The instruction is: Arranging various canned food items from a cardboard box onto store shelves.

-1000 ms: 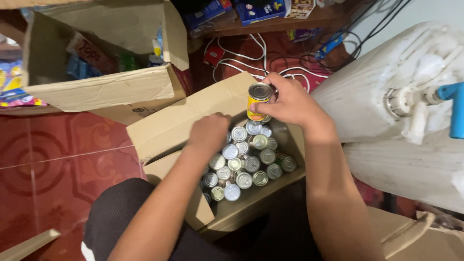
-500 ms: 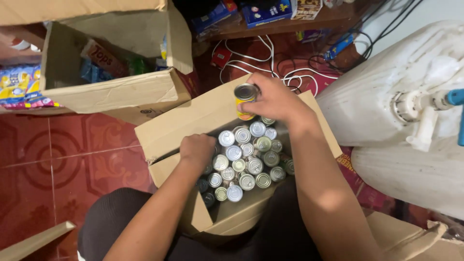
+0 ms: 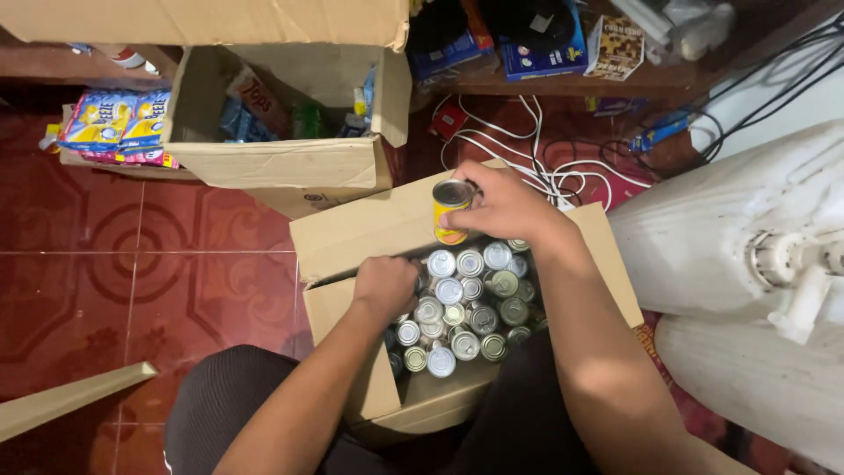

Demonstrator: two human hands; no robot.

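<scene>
An open cardboard box (image 3: 352,233) sits between my knees, packed with several upright silver-topped cans (image 3: 466,303). My right hand (image 3: 501,207) holds a yellow-labelled can (image 3: 451,211) upright above the box's far edge. My left hand (image 3: 385,286) is down inside the box at its left side, fingers curled among the cans; whether it grips one is hidden.
Beyond stands a second open cardboard box (image 3: 277,163) with packets inside. Snack bags (image 3: 119,123) lie at the far left on the red tiled floor (image 3: 132,281). White cables (image 3: 545,171) trail behind the box. A large white plastic container (image 3: 747,264) fills the right side.
My left hand slid from the top of the cans to the box's left side. My right hand with the yellow can stayed over the far edge. The camera view shifted.
</scene>
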